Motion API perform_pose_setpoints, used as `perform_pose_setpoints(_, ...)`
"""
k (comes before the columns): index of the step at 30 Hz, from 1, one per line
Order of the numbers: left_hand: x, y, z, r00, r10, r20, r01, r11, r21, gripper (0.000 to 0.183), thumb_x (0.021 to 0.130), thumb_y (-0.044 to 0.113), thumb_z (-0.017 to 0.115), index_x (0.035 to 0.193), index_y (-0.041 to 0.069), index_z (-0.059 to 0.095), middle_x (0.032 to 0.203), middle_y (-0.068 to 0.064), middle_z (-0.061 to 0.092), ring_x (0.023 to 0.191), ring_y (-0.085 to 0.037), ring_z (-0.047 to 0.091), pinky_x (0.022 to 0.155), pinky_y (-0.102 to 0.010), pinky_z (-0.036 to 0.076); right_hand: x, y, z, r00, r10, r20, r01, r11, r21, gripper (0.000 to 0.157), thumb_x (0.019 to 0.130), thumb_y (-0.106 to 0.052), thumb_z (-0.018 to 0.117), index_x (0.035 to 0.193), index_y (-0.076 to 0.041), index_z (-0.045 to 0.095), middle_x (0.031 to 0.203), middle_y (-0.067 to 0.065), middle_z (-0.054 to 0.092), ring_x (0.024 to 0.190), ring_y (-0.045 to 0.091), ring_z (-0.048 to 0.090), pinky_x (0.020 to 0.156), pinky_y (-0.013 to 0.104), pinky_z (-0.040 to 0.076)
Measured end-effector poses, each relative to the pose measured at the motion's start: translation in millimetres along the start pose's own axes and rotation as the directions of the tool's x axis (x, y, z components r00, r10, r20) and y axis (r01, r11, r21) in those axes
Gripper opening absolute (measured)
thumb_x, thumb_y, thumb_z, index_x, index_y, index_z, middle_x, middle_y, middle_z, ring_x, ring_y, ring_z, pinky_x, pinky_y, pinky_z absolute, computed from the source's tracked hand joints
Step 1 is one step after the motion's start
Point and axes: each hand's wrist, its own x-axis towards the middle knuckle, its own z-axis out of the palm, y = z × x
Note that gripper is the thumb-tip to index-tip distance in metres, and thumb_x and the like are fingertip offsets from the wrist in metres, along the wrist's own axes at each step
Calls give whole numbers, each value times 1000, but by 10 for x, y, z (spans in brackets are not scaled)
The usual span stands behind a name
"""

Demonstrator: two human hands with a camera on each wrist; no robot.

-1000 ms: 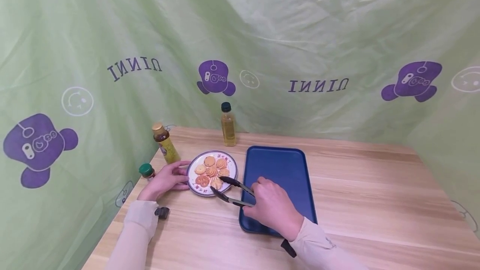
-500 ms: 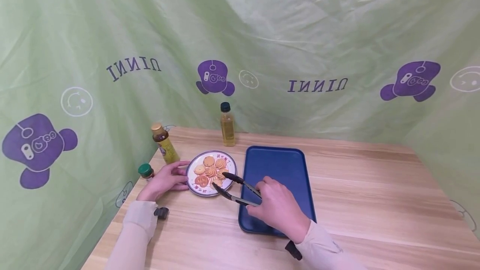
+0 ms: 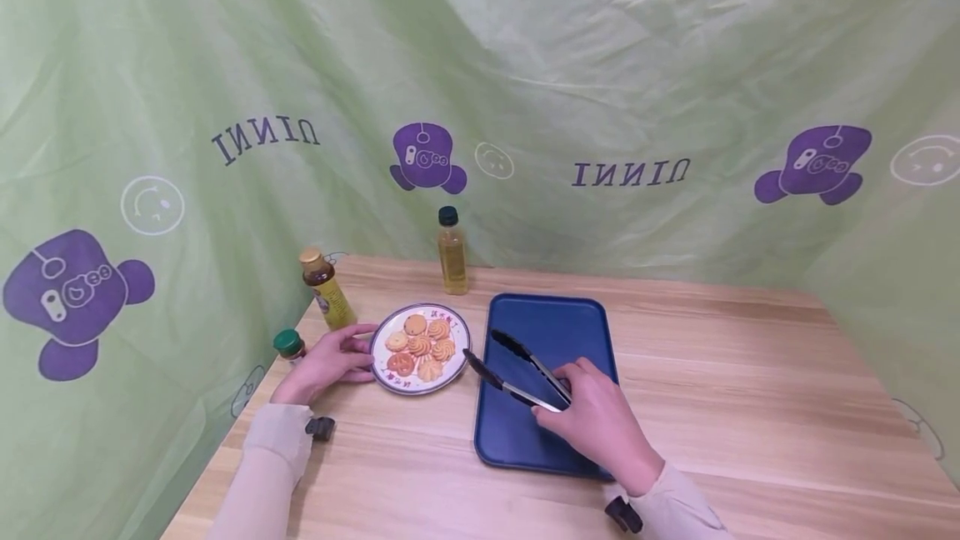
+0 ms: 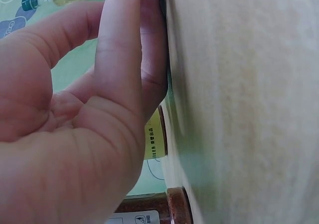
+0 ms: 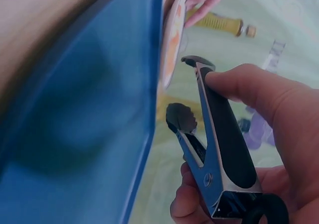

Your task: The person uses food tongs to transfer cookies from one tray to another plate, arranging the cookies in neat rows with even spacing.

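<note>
My left hand [image 3: 330, 363] rests at the left rim of a round white plate [image 3: 381, 352], its relaxed fingers touching the edge. Several cookies [image 3: 420, 346] lie on that plate, some swirled, one pretzel-shaped. My right hand [image 3: 600, 427] grips metal tongs [image 3: 525, 396] with black tips, thumb along the dark handle in the right wrist view. The spread tips point left over a dark blue rectangular tray [image 3: 551, 319], with nothing between them; one tip is near the plate's right rim. Low beside the wooden surface, the left fingers [image 4: 119, 55] curve in the left wrist view.
A yellow-labelled bottle [image 3: 330, 298] and a green-capped jar [image 3: 288, 344] stand by the left hand. Behind the plate stands a clear bottle of golden liquid [image 3: 453, 261]. A green printed curtain [image 3: 525, 65] surrounds the wooden table [image 3: 735, 373].
My right hand has drawn the tongs right, from over the cookies to over the tray. The tips are farther apart now. The left hand and plate stay in place.
</note>
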Motion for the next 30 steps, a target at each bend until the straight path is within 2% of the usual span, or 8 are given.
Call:
perform_pose_setpoints(6,-18,8,-1,1000,2,0,-2,1000,0,73,105,-6,68,171,2,39,136,-27,60,96,-22,80,90,-38,75,-36,257,-75,998,61,-13,-61,998,3,56,79,-36,99,119,-2,80,104,6,73,83,18,61,70,36,54)
perform_pose_setpoints(14,-11,14,-13,1000,2,-4,-2,1000,15,72,106,-4,68,172,3,39,135,-26,60,96,-21,80,89,-38,75,-104,717,-297,985,158,-71,-155,987,41,59,83,-37,94,125,2,78,101,10,68,83,21,60,70,31,49)
perform_pose_setpoints(20,-25,11,-15,1000,3,-1,-3,1000,16,73,106,-3,69,172,3,38,136,-26,60,97,-21,79,88,-38,75,-137,1117,-469,967,225,-119,-220,974,53,62,88,-38,91,130,5,75,104,16,70,91,28,65,76,36,54)
perform_pose_setpoints(26,-24,13,-16,1000,9,3,-9,1000,11,73,107,-3,69,172,3,37,137,-27,59,97,-21,80,88,-38,75,-101,1446,-613,942,291,-167,-283,956,71,67,91,-40,90,132,10,71,104,21,71,92,31,65,75,35,51)
perform_pose_setpoints(30,-14,13,-5,1000,8,3,-8,1000,10,73,107,-3,69,172,3,37,137,-27,60,97,-21,80,88,-38,75,-102,1599,-653,921,359,-153,-350,933,82,74,93,-42,89,136,15,67,110,29,73,95,37,69,75,38,54)
